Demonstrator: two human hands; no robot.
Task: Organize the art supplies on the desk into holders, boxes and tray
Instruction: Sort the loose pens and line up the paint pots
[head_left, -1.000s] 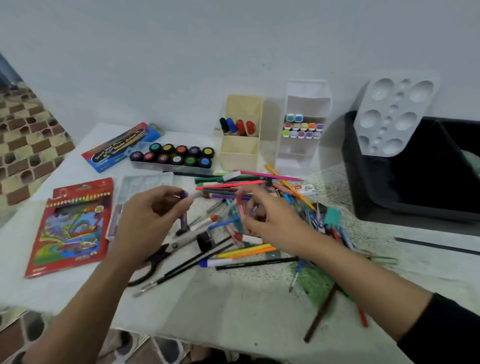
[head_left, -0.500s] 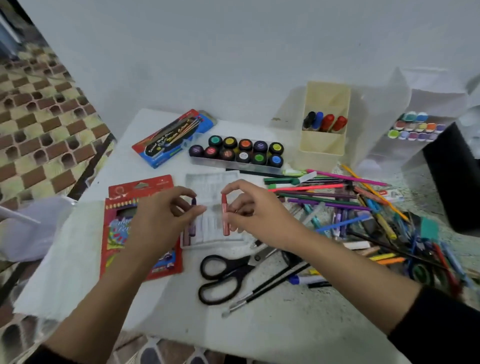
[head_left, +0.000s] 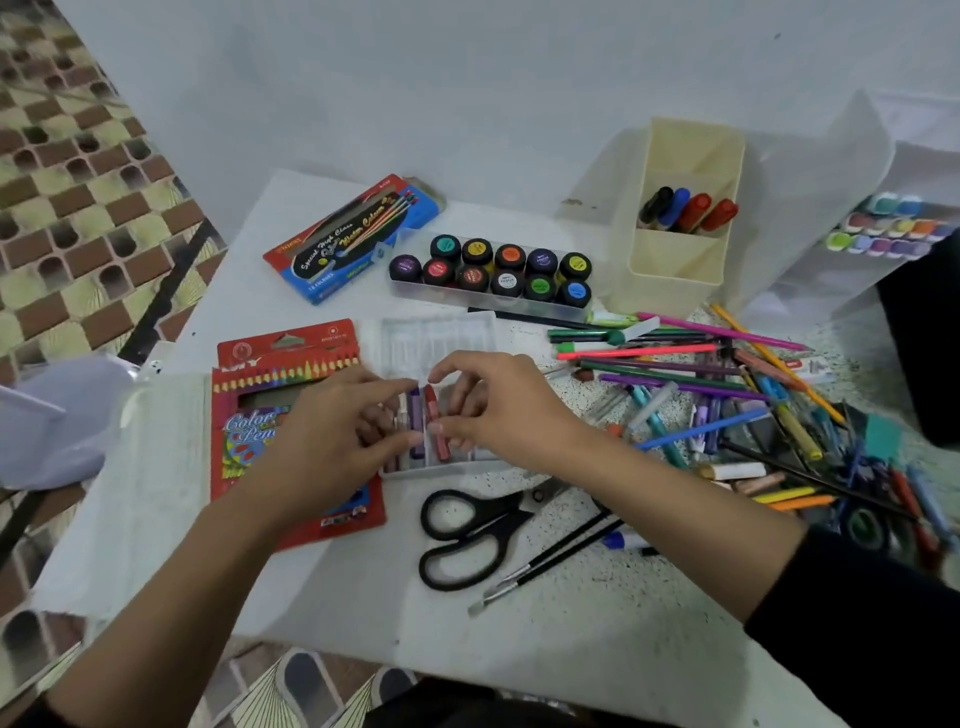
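Note:
A clear plastic crayon tray (head_left: 441, 343) lies at the desk's middle. My left hand (head_left: 332, 447) pinches a purple crayon (head_left: 414, 410) over the tray's near slots. Right beside it, my right hand (head_left: 498, 410) pinches a red crayon (head_left: 435, 421) against the tray. The two crayons stand side by side, nearly touching. A loose pile of pens, pencils and markers (head_left: 727, 395) spreads to the right. The beige holder (head_left: 680, 260) with several markers stands at the back.
Black scissors (head_left: 467, 530) and thin brushes (head_left: 550, 566) lie in front of the tray. A red colour-pencil box (head_left: 260, 405) sits left, a blue watercolour box (head_left: 353, 234) and a paint-pot set (head_left: 493, 270) behind. A white holder with pastel markers (head_left: 883, 228) is far right.
Both hands carried their crayons left from the pile to the clear tray and lowered them into it, side by side. The view swung left.

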